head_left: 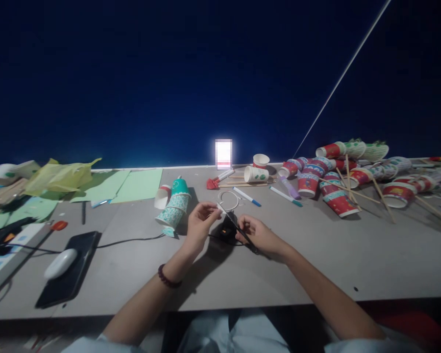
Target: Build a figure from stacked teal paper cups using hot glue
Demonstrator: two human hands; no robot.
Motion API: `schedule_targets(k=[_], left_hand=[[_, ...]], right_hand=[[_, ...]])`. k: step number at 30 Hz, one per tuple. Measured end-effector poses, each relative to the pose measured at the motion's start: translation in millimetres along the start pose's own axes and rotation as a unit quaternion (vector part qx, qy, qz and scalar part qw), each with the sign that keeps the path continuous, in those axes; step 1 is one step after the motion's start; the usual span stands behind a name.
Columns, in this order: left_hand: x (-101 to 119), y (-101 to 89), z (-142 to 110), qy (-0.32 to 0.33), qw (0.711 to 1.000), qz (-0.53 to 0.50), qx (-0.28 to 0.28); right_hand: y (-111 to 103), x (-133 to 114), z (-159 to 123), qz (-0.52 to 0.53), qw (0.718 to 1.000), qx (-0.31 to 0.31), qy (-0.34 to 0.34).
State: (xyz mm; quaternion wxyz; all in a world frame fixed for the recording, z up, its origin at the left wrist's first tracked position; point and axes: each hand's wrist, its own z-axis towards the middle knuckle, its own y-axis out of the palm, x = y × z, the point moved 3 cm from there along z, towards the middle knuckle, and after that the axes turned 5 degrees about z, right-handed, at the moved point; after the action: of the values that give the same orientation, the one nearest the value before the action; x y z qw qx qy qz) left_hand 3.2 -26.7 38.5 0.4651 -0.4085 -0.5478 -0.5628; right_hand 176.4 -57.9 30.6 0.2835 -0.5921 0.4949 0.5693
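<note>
Above the middle of the table, my right hand (255,235) is closed round a slim dark stick-shaped thing (247,239), whose kind I cannot make out. It slants up and left toward the fingertips of my left hand (203,220). Those fingers are pinched together by its far end, with perhaps a small pale piece in them. Between and below the hands lies a black object (226,230) with a small orange spot, partly hidden. A white ring-shaped loop (228,200) rests just behind. To the left of my left hand lies a row of nested teal patterned paper cups (174,208).
Several decorated cups (308,179) with wooden sticks (384,200) lie at right. Markers (247,196) and white cups (256,174) are behind the hands. At left are a phone (81,262), a white mouse (61,264), a power strip (16,257), green paper (137,185) and a yellow bag (59,179).
</note>
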Motion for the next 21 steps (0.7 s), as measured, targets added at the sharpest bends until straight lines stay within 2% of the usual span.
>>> schedule_targets(k=[21], left_hand=[[-0.6,0.2,-0.9,-0.004,1.000,-0.003,-0.003]], right_hand=[[-3.0,2.4,1.1,-0.018,1.000,0.001,-0.001]])
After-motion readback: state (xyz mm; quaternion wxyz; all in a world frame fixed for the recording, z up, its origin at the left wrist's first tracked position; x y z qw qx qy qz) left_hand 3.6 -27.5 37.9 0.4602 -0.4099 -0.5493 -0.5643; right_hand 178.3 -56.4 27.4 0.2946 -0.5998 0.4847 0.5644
